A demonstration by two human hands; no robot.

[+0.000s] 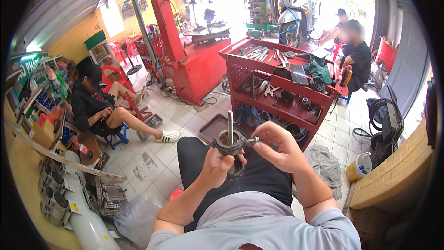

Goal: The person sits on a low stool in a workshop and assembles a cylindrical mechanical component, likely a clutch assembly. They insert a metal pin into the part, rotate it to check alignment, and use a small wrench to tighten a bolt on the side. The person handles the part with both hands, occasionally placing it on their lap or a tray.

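Observation:
Over my lap, my left hand (214,167) is wrapped round the underside of a dark, ring-shaped metal part (222,147), thumb at its front. A bright metal rod (230,122) stands upright in the ring's opening; its lower end is hidden behind the part and my fingers. From the ring's right side juts a small bolt-like piece (251,141). My right hand (275,144) pinches the outer end of that piece between thumb and forefinger. Just beyond the part, a shallow dark metal tray (210,129) lies on the tiled floor.
A red tool cart (282,85) with wrenches, a phone and a green cloth stands ahead on the right. Behind it a person in black (356,60) sits by a scooter (296,7). Another person (99,104) sits at left. A red machine (194,74) stands ahead; a bucket (359,167) at right.

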